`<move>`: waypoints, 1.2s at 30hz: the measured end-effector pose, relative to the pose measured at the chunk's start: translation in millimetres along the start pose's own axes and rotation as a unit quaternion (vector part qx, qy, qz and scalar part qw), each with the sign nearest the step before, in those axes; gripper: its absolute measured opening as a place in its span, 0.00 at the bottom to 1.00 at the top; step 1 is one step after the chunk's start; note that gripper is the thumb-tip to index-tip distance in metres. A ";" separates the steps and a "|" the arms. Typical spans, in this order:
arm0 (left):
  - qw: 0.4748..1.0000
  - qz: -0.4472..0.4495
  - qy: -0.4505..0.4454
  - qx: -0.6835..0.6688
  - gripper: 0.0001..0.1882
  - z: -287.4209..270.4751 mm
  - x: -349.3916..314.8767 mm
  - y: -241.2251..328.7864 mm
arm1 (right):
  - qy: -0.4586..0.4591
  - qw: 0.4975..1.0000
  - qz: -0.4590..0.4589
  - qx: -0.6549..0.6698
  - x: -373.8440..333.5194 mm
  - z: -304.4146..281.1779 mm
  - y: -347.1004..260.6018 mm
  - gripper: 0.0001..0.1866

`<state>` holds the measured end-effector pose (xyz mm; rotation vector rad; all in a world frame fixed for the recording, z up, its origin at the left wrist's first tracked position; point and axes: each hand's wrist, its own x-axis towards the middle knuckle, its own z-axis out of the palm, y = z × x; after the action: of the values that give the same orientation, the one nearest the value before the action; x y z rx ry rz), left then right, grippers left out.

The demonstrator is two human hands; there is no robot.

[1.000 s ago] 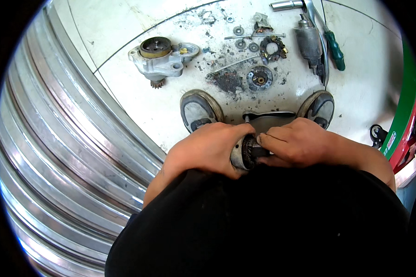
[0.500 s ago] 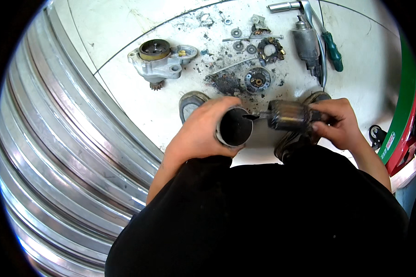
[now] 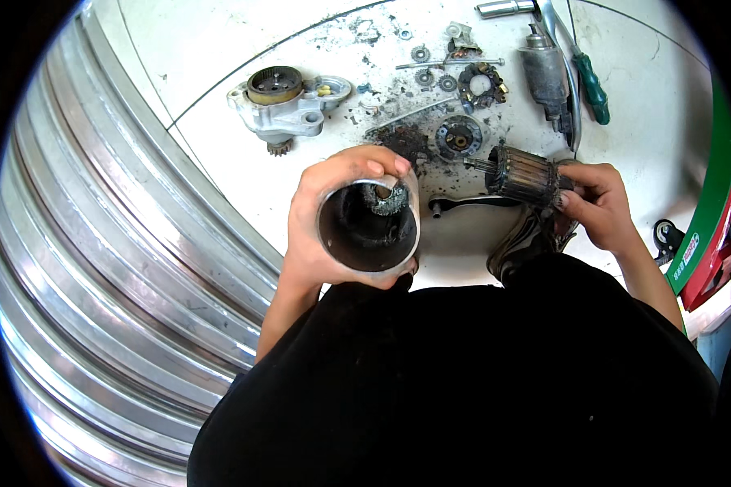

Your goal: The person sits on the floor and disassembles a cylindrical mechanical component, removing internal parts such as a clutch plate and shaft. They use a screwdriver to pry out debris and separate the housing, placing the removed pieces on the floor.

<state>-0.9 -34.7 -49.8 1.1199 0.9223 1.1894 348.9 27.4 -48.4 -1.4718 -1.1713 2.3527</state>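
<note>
My left hand (image 3: 304, 215) is wrapped around a cylindrical metal motor housing (image 3: 353, 243), its round mouth tilted up toward me. The inside wall is dark, and a rough grey piece (image 3: 388, 200) shows near the upper rim; I cannot make out what it is. To the right, my right hand (image 3: 599, 201) grips a motor armature (image 3: 525, 176) by one end. The armature's copper-brown windings are sooty, and its thin shaft points left, apart from the housing.
A ratchet wrench (image 3: 475, 201) lies below the armature. On the floor ahead are a grey gear housing (image 3: 280, 120), a round end cap (image 3: 458, 136), a brush holder (image 3: 482, 85), small gears, long bolts and black dirt. A cylindrical solenoid (image 3: 543, 77) and a green-handled screwdriver (image 3: 591, 89) lie right.
The housing has moved left and its mouth has tipped further up toward me. The armature has shifted right and away from it, its shaft end now raised. The view has shifted slightly.
</note>
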 end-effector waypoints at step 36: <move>0.881 -0.395 0.206 0.159 0.31 -63.5 -48.3 33.1 | 0.013 0.979 0.126 0.162 57.5 45.3 9.9 0.17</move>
<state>-77.1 -71.5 -32.7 0.6027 1.7473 0.5963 285.3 23.5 -85.7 -1.6017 -0.5846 2.5206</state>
